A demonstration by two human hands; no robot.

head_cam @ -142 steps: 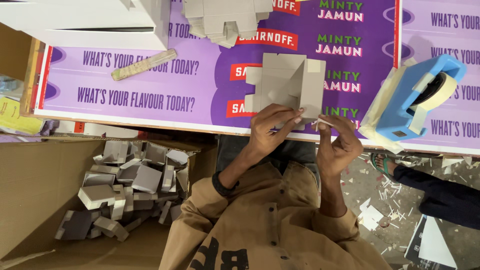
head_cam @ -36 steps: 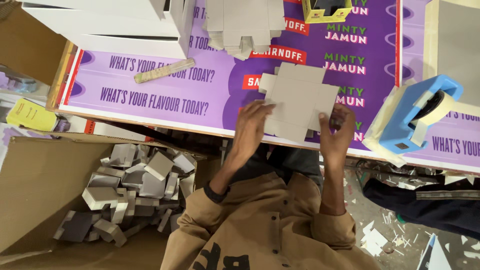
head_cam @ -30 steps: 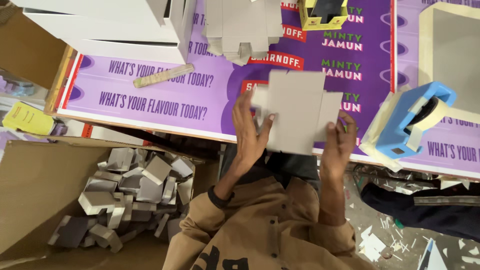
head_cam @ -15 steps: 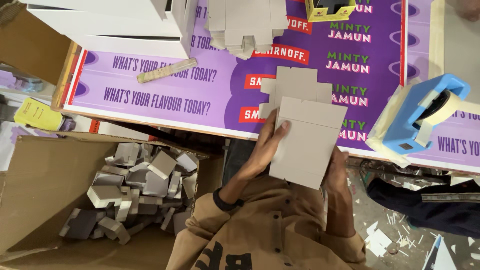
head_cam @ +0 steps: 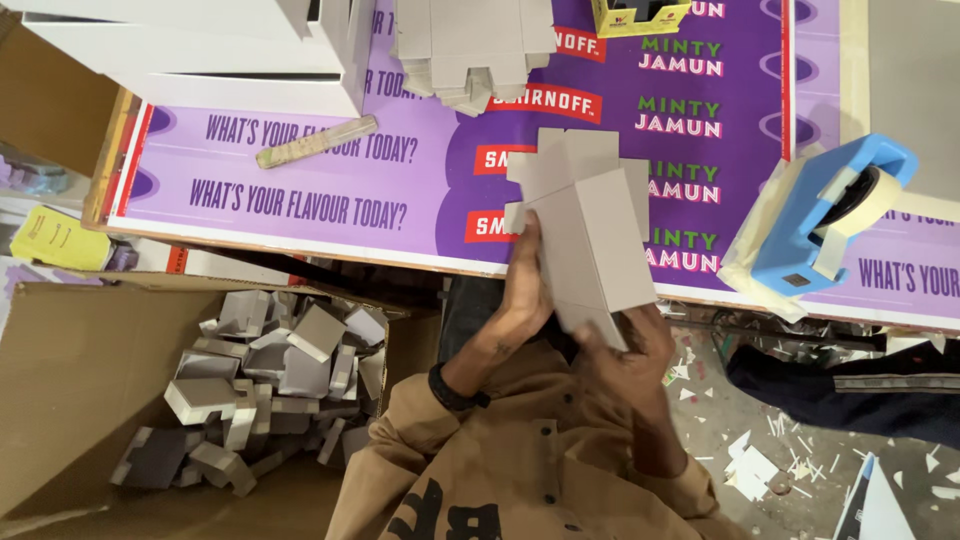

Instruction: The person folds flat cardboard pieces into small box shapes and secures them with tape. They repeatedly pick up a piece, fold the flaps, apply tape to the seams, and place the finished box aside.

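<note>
A grey cardboard blank, partly folded into a box (head_cam: 590, 235), is held over the near edge of the purple printed tabletop (head_cam: 330, 190). My left hand (head_cam: 522, 290) grips its left side with the fingers pressed against the panel. My right hand (head_cam: 632, 345) holds the lower end from underneath. Flaps of the blank stick out at its top, over the table. A black band sits on my left wrist.
A blue tape dispenser (head_cam: 825, 215) stands at the right. A stack of flat grey blanks (head_cam: 470, 45) lies at the back, white boxes (head_cam: 200, 40) at back left, a ruler (head_cam: 315, 140) beside them. A brown carton (head_cam: 90, 390) at lower left holds several folded grey boxes (head_cam: 265, 375).
The flat blank on the table has been lifted toward me and folded into a box shape, and both hands have drawn back to the table's near edge.
</note>
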